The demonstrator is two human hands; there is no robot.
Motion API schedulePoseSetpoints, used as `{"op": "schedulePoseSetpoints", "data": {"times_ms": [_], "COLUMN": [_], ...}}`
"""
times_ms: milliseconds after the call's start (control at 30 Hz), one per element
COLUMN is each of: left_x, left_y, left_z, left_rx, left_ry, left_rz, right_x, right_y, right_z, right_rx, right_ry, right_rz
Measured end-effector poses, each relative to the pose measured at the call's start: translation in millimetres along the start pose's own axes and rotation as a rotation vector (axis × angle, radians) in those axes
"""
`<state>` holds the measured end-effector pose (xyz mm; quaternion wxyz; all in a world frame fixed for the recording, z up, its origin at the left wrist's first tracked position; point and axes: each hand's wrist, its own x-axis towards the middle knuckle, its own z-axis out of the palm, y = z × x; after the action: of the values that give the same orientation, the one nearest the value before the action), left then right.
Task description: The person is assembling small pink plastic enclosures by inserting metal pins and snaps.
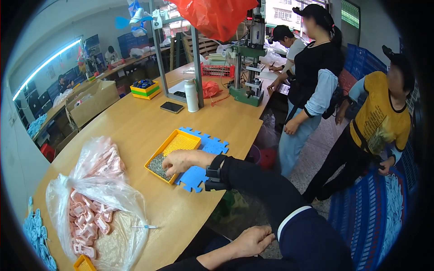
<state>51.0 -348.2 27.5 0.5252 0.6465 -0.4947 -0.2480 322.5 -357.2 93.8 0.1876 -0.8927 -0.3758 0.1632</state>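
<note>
My right hand [180,159] reaches from the right into a yellow plastic tray [194,137] on the wooden table. Its fingers are bent down and drawn together at a heap of small grey metal parts [157,166] in the tray's near end; whatever the fingertips pinch is too small to make out. The tray's far end shows a bare yellow grid. Beneath the tray lies a blue foam mat [193,179] with jigsaw edges. Low in the view, my left hand [252,240] rests by my lap, fingers loosely extended, with nothing seen in it.
Left on the table, a clear plastic bag [124,192] holds pink plastic parts [88,221]. Beyond are a phone [172,107], white bottle [191,95], yellow bin [145,90] and green press [247,92]. Two people stand at right, another behind them, near blue crates [357,221].
</note>
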Motion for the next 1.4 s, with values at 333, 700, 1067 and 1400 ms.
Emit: {"op": "schedulePoseSetpoints", "data": {"times_ms": [333, 700, 1067, 1400], "left_x": [-29.2, -149.7, -153.9, -219.8], "left_y": [27.7, 14.9, 0.8, 26.2], "left_z": [-25.4, -162.8, -174.2, -168.1], "left_rx": [-0.337, 0.711, 0.427, 0.757], "left_ry": [-0.23, 1.322, 1.467, 1.205], "left_rz": [-0.17, -0.03, 0.069, -0.28], "right_x": [15.5, 0.2, 42.3, 32.8], "right_y": [-16.1, -73.5, -180.7, -154.2], "right_z": [4.4, 49.0, 136.2, 135.8], "right_rx": [0.133, 1.542, 1.651, 1.551], "right_ry": [0.163, 0.394, 0.398, 0.234], "right_rz": [-0.075, -0.268, -0.304, -0.176]}}
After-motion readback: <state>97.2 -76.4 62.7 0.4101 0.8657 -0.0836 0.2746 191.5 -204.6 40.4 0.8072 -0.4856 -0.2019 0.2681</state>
